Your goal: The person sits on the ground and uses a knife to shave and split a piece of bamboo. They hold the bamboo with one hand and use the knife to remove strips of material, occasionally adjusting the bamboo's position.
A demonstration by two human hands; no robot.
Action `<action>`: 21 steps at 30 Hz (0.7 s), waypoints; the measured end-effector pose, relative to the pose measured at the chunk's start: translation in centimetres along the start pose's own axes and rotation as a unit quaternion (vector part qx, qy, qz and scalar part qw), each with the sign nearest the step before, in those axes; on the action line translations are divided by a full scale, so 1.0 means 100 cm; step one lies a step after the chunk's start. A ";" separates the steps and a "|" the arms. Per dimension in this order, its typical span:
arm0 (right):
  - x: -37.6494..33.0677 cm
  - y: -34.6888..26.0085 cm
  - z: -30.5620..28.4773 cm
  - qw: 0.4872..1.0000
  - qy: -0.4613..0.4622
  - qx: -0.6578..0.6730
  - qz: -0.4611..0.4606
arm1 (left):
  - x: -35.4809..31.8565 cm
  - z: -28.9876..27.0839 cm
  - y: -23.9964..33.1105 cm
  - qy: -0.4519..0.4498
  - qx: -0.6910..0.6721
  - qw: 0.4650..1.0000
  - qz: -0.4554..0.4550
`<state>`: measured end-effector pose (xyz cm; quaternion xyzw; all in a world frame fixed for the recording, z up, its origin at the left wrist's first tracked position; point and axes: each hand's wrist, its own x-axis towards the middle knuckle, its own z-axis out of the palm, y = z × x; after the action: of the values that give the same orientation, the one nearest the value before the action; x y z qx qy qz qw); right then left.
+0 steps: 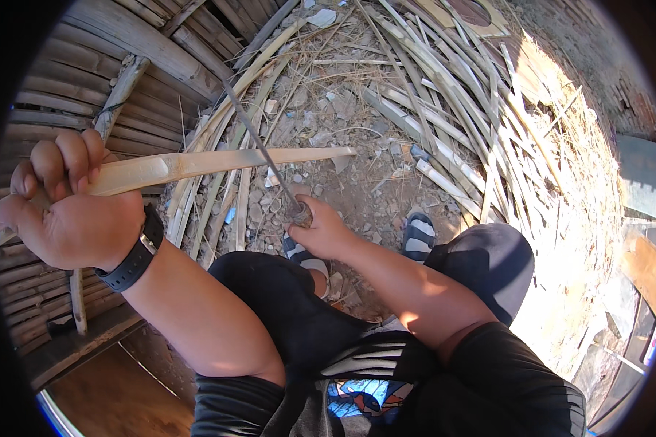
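Observation:
A long pale split-bamboo strip (219, 160) is held near its thick end by my left hand (84, 218), its fingers wrapped round it. From there it reaches out to the right over the ground, with a node showing part way along. My right hand (322, 229) is closed on the handle of a long, thin-bladed knife (249, 125). The dark blade slants up and to the left and crosses the strip in this view; whether it touches the strip I cannot tell. Most of the handle is hidden in my fist.
On the left stands a bamboo slat wall (58, 95) with a post. More split strips (444, 102) lie heaped at the far right, and others lie along the wall. Rubble and dry straw (321, 95) cover the ground around my sandals (418, 237). Flat sheets (641, 175) are at the right edge.

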<state>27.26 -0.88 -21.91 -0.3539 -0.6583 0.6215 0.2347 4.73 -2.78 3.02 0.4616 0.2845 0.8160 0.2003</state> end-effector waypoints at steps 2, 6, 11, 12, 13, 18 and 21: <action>-0.001 0.020 -0.017 0.978 0.034 0.044 0.201 | -0.003 0.007 -0.006 0.022 0.009 1.000 0.009; -0.001 0.012 -0.023 0.953 0.007 0.153 0.260 | 0.001 -0.003 -0.006 0.005 -0.003 1.000 0.001; 0.003 0.008 -0.002 0.996 -0.001 -0.014 -0.087 | 0.000 0.029 -0.007 0.097 0.118 0.988 0.020; 0.006 0.014 0.001 0.981 0.041 -0.056 -0.181 | 0.002 0.030 -0.006 0.093 0.104 0.990 0.001; 0.006 0.021 -0.004 0.999 0.024 -0.023 -0.035 | 0.001 0.028 -0.004 0.089 0.090 0.992 -0.018; 0.002 -0.006 -0.023 0.962 -0.059 0.113 0.241 | -0.001 0.002 0.004 0.027 0.003 0.998 -0.048; -0.001 -0.038 -0.013 0.991 -0.022 -0.114 -0.071 | 0.004 0.011 0.003 -0.012 -0.045 0.996 -0.074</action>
<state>27.69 -0.01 -18.02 -0.3171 -0.7535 0.5316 0.2213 5.51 -2.53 3.93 0.4394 0.2784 0.8056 0.2837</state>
